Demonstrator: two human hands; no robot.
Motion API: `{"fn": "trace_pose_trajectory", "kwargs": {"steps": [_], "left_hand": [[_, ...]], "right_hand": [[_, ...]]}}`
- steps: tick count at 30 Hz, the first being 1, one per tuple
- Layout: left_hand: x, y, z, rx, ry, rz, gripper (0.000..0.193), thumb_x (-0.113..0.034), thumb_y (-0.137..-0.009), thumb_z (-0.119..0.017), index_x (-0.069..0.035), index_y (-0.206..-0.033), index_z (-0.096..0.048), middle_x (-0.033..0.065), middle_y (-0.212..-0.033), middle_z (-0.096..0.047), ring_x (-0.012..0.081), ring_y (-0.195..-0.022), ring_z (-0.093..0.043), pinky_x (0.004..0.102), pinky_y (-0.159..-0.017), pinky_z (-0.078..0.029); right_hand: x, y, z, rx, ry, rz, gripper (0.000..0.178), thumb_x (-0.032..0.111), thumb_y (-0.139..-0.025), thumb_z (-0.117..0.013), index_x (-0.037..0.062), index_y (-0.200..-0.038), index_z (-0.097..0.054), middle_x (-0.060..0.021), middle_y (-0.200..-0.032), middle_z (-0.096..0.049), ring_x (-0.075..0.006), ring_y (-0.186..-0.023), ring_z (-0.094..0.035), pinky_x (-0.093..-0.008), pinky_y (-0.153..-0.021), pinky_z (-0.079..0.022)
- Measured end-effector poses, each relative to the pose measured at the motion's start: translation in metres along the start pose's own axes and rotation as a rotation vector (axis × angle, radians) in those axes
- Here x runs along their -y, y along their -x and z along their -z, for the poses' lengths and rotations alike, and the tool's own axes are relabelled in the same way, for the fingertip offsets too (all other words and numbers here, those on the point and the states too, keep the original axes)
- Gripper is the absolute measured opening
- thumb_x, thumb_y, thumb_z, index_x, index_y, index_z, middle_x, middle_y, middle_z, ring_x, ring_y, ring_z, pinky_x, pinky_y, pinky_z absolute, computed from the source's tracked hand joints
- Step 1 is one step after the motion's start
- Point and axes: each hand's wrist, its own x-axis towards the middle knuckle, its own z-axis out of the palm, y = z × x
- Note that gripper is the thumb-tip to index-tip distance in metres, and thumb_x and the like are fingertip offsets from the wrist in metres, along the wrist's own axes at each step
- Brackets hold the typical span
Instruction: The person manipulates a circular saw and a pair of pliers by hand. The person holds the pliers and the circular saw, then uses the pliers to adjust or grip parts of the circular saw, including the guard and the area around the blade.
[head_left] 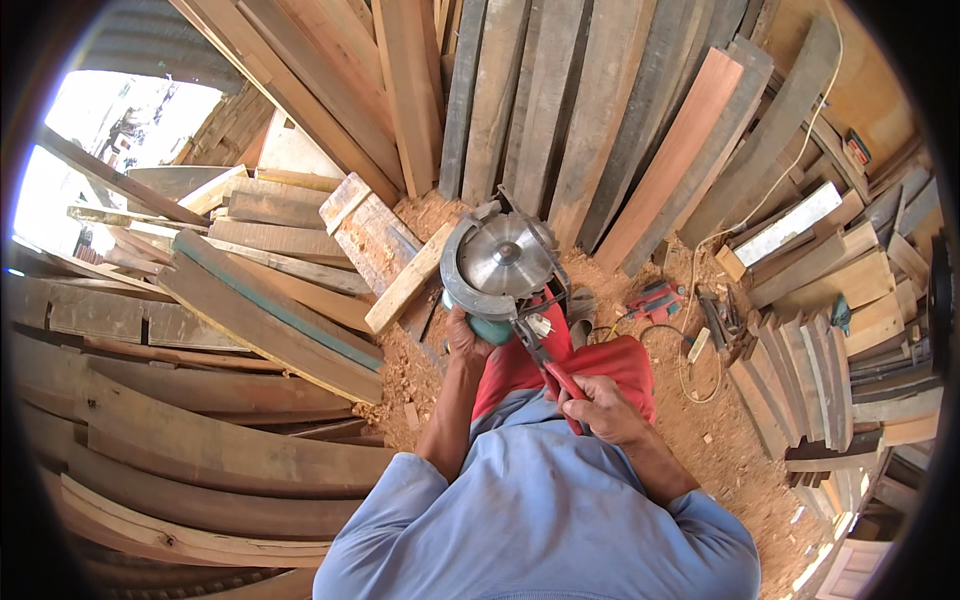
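Observation:
My left hand (466,338) is closed round the green body of a circular saw (460,270). The saw is tipped up, so its round toothed blade (505,260) and grey guard face me above my lap. In my right hand (605,408) are red-handled pliers (563,380), gripped by the handles. Their dark jaws reach up to the saw's lower edge; what they touch there I cannot make out. A white plug (541,326) shows beside the jaws, over my red trousers.
Planks (610,130) lean upright ahead. Long boards (230,440) lie stacked at left, and offcuts (790,380) are piled at right. A short block (410,280) lies beside the saw. A pale cable (700,300) and a red tool (655,300) rest on the sawdust-covered ground.

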Motion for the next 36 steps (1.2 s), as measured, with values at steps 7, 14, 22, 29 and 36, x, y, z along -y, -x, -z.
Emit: {"fn": "trace_pose_trajectory", "kwargs": {"steps": [7, 14, 22, 29, 36], "left_hand": [[0.003, -0.003, -0.018, -0.082, 0.004, 0.018, 0.003, -0.008, -0.078, -0.056, -0.008, -0.081, -0.055, 0.0017, -0.064, -0.049, 0.015, -0.058, -0.048, 0.0321, -0.059, -0.049], [0.007, -0.008, -0.019, 0.076, 0.065, 0.017, 0.011, -0.003, -0.079, -0.057, -0.006, -0.09, -0.058, 0.0029, -0.071, -0.056, 0.013, -0.06, -0.052, 0.0296, -0.057, -0.05], [0.012, -0.009, -0.028, 0.012, 0.026, 0.041, 0.001, -0.008, -0.079, -0.056, -0.007, -0.079, -0.055, 0.003, -0.064, -0.051, 0.0171, -0.06, -0.051, 0.0327, -0.063, -0.051], [0.02, -0.015, -0.023, -0.024, 0.046, 0.043, 0.005, -0.009, -0.08, -0.057, -0.008, -0.076, -0.053, 0.0031, -0.066, -0.052, 0.0177, -0.061, -0.052, 0.0345, -0.065, -0.051], [0.022, -0.015, -0.023, 0.015, 0.01, 0.052, 0.007, -0.012, -0.08, -0.058, -0.008, -0.076, -0.053, 0.0037, -0.067, -0.053, 0.0195, -0.062, -0.053, 0.0363, -0.067, -0.051]], "right_hand": [[0.005, -0.004, -0.002, -0.047, -0.081, 0.067, 0.019, 0.016, -0.089, -0.059, -0.0028, -0.094, -0.06, 0.0023, -0.071, -0.053, -0.0045, -0.056, -0.046, -0.0227, -0.055, -0.04], [-0.001, -0.005, 0.002, -0.122, -0.029, 0.108, 0.013, 0.013, -0.09, -0.057, 0.0004, -0.09, -0.06, -0.0027, -0.076, -0.057, -0.0083, -0.075, -0.056, -0.0249, -0.064, -0.049], [0.024, 0.003, -0.004, -0.151, -0.243, -0.075, 0.015, 0.013, -0.096, -0.051, 0.0002, -0.093, -0.059, -0.0175, -0.109, -0.064, -0.0209, -0.093, -0.066, -0.0349, -0.073, -0.06], [-0.027, -0.009, 0.001, 0.168, -1.032, -0.007, 0.02, 0.022, -0.1, -0.054, 0.0018, -0.1, -0.057, -0.0233, -0.12, -0.062, -0.0288, -0.093, -0.069, -0.0432, -0.076, -0.061], [0.002, -0.002, -0.002, 0.065, -0.754, -0.02, 0.018, 0.018, -0.098, -0.053, 0.0023, -0.103, -0.059, -0.0268, -0.13, -0.057, -0.0338, -0.104, -0.068, -0.0438, -0.078, -0.062]]}}
